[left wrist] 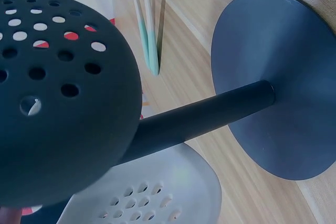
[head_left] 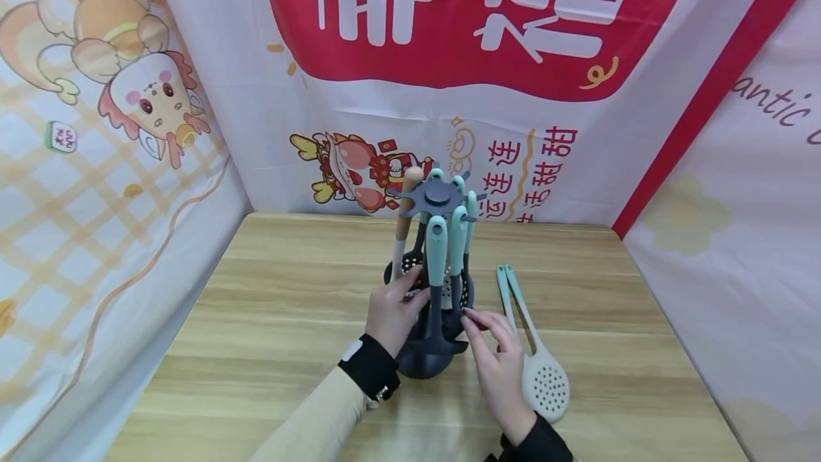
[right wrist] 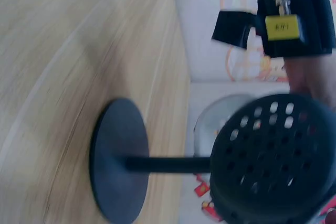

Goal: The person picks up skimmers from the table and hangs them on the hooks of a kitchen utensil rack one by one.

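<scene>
In the head view a dark rack (head_left: 438, 195) stands upright, hung with several kitchen utensils. Most have mint handles; one has a wooden handle (head_left: 407, 223) and white stem. My left hand (head_left: 393, 311) reaches in at the rack's left, thumb and fingers bent among the hanging tools; what the fingertips touch is hidden. On the right, my right hand (head_left: 497, 355) pinches with thumb and forefinger at the low edge of a dark perforated skimmer (right wrist: 273, 156). A dark ladle-like tool (head_left: 436, 337) hangs in front. A pale slotted head (left wrist: 157, 192) shows in the left wrist view.
Right of the rack, two mint-handled utensils lie on the wooden table (head_left: 288, 291), one with a pale perforated head (head_left: 546, 385). The rack's round base (left wrist: 283, 87) rests on the tabletop. Printed cloth (head_left: 224, 41) hangs behind the table and at both sides.
</scene>
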### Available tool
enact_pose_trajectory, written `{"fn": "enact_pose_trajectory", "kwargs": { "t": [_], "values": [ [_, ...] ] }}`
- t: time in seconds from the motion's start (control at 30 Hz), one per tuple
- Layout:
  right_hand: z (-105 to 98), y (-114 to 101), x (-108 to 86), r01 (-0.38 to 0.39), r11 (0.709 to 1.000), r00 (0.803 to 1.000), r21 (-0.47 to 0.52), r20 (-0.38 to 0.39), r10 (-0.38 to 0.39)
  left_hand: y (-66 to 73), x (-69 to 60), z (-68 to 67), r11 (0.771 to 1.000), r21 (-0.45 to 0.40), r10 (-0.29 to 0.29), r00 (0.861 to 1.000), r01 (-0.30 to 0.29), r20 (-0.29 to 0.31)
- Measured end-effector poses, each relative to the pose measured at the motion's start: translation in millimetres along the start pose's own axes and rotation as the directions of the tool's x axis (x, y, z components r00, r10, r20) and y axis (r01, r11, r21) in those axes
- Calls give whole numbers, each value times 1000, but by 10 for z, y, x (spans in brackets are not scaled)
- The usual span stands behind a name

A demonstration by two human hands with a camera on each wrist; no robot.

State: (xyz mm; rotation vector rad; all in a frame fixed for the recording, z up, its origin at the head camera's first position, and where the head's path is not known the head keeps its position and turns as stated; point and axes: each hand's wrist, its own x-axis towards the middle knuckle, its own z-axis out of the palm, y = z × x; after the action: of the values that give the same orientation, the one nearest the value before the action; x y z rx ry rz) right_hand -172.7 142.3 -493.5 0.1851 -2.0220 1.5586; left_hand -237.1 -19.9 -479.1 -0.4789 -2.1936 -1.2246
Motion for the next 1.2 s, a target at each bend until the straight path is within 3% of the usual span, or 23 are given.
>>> {"fn": "enact_pose_trajectory", "kwargs": {
  "t": [0.2, 0.3, 0.63, 1.2],
  "values": [
    [-105, 240, 99, 137, 979, 989, -149, -32, -143, 10, 6, -11, 1000, -3, -15, 1000, 15, 12],
    [-172, 349, 141, 151, 963, 985, -225, -43, -165, 10, 20, -7, 1000, -2, 1, 1000, -1, 4],
    [-364, 665, 181, -44, 928, 999, -370, -46, 28, 15, 27, -7, 1000, -2, 4, 1000, -4, 6],
    [-596, 1121, 120, -160, 826, 987, -541, -60, 152, 13, -4, -14, 1000, -11, -7, 1000, 7, 9]
  ]
}}
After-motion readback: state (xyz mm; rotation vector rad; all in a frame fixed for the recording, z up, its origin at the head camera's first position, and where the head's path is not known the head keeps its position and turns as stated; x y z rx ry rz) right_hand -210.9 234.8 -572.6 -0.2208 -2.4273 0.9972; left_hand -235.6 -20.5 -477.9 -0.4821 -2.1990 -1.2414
